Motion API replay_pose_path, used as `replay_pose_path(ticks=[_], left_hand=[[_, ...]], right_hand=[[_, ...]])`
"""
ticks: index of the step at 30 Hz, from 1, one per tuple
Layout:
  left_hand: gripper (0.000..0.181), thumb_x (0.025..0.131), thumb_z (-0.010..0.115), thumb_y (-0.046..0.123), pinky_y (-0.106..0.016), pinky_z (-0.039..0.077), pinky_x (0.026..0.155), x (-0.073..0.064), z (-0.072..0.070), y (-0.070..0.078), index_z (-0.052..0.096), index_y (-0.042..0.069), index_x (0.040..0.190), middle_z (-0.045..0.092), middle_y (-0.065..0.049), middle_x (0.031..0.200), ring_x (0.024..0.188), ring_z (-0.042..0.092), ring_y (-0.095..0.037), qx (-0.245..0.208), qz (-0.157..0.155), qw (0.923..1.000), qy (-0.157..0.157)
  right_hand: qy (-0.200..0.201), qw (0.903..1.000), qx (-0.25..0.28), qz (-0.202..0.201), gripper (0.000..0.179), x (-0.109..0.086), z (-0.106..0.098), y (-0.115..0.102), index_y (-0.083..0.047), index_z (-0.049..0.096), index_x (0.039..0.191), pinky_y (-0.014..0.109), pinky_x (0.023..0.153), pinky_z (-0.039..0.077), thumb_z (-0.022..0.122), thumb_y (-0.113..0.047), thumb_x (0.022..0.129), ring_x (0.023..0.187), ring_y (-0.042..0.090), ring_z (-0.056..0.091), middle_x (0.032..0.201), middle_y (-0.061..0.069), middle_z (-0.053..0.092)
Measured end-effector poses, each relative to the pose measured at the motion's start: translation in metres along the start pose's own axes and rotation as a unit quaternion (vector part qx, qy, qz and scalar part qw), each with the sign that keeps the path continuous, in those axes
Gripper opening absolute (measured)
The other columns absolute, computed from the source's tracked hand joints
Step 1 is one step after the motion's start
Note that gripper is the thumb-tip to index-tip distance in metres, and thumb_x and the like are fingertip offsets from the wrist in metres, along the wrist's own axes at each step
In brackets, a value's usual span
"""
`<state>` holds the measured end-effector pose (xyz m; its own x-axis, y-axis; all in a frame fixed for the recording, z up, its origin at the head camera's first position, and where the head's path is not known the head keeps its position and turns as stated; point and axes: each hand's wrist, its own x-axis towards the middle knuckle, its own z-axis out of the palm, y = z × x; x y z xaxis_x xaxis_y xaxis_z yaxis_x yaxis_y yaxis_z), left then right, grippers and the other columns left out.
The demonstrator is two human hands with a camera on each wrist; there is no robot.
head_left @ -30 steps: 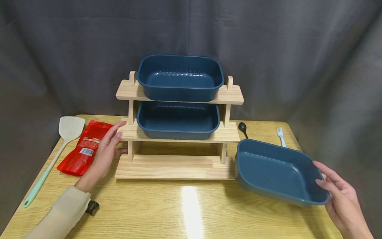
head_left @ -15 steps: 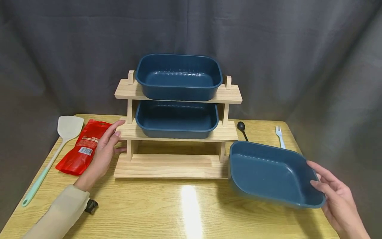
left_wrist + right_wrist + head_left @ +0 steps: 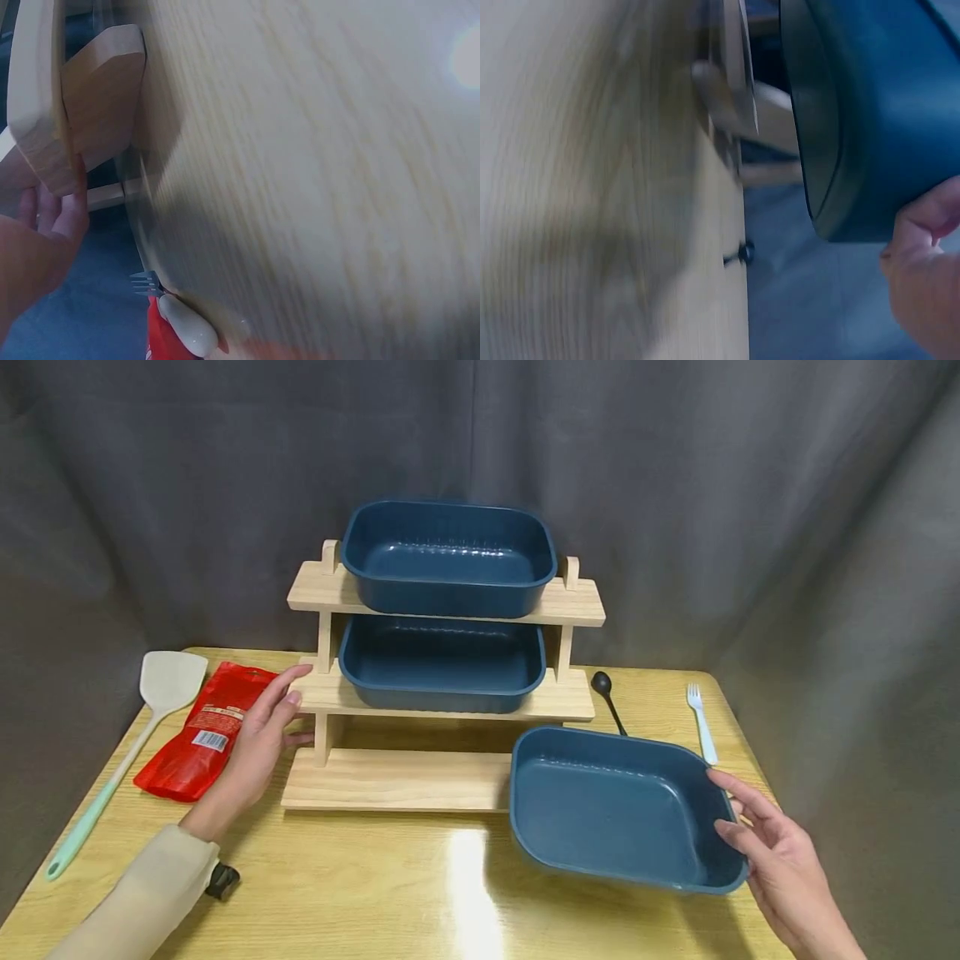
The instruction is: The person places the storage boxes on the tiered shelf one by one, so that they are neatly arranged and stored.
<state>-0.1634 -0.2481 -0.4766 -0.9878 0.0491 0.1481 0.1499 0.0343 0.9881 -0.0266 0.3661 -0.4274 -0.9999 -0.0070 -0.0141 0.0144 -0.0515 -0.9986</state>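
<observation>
My right hand (image 3: pixel 783 860) grips the right end of a dark blue plastic bin (image 3: pixel 607 814), thumb inside the wall and fingers outside. The bin tilts above the table and overlaps the right part of the bottom board of a three-tier wooden shelf (image 3: pixel 397 781). In the right wrist view, the bin's underside (image 3: pixel 817 112) shows clear of the tabletop. My left hand (image 3: pixel 258 739) holds the left end of the shelf's middle board. A second blue bin (image 3: pixel 442 664) sits on that middle board, and a third bin (image 3: pixel 450 560) stands on the top one.
On the left lie a red pouch (image 3: pixel 206 735) and a white spatula (image 3: pixel 172 681) with a mint handle. A black spoon (image 3: pixel 603 685) and a light blue fork (image 3: pixel 701 722) lie behind the held bin. A grey curtain (image 3: pixel 675 510) hangs behind the table.
My right hand has carried the blue bin leftward, from beside the shelf to in front of its bottom board's right part. My left hand has stayed at the middle board.
</observation>
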Motion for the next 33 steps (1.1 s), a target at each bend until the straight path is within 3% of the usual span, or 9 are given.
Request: replay_pose_path(ticks=[3,16,20,26,33], left_hand=[[0.051,0.118,0.051,0.031,-0.029,0.063,0.088,-0.003,-0.001,-0.001,0.045,0.024,0.168,0.044,-0.006,0.153,0.116,0.064,-0.018,-0.008,-0.001,1.0000,0.000],[0.050,0.118,0.052,0.028,-0.031,0.063,0.089,-0.001,-0.001,-0.004,0.047,0.023,0.167,0.046,-0.008,0.150,0.115,0.065,-0.018,-0.033,0.010,0.9994,-0.005],[0.050,0.118,0.051,0.029,-0.032,0.063,0.089,-0.001,-0.001,-0.005,0.046,0.023,0.167,0.045,-0.008,0.151,0.116,0.065,-0.019,-0.034,0.006,0.9994,-0.009],[0.050,0.118,0.052,0.029,-0.031,0.063,0.088,-0.001,-0.004,-0.002,0.047,0.024,0.167,0.045,-0.007,0.151,0.113,0.065,-0.019,-0.021,0.008,0.9997,0.002],[0.050,0.118,0.052,0.031,-0.031,0.063,0.088,0.000,-0.004,-0.003,0.046,0.024,0.167,0.044,-0.007,0.153,0.115,0.064,-0.020,-0.020,0.005,0.9998,-0.002]], right_hand=[[0.009,0.9999,-0.013,0.005,0.057,0.001,0.020,0.004,-0.009,0.057,0.158,0.024,0.070,0.062,0.055,0.014,0.106,0.091,0.009,0.062,0.117,0.004,0.051],[0.023,0.9991,-0.020,-0.031,0.051,0.009,0.089,0.018,0.000,0.058,0.153,0.021,0.071,0.057,0.057,0.015,0.103,0.086,0.008,0.058,0.096,-0.001,0.053],[0.027,0.9985,-0.028,-0.037,0.050,0.010,0.108,0.022,0.000,0.060,0.151,0.021,0.068,0.054,0.058,0.015,0.103,0.083,0.009,0.056,0.093,-0.001,0.052],[0.045,0.9976,-0.042,-0.032,0.052,0.017,0.136,0.022,-0.001,0.061,0.149,0.018,0.052,0.040,0.059,0.015,0.100,0.066,0.006,0.044,0.091,0.001,0.045],[0.054,0.9967,-0.058,-0.018,0.054,0.020,0.163,0.024,-0.005,0.064,0.149,0.017,0.050,0.036,0.059,0.014,0.098,0.061,0.007,0.039,0.095,0.007,0.040]])
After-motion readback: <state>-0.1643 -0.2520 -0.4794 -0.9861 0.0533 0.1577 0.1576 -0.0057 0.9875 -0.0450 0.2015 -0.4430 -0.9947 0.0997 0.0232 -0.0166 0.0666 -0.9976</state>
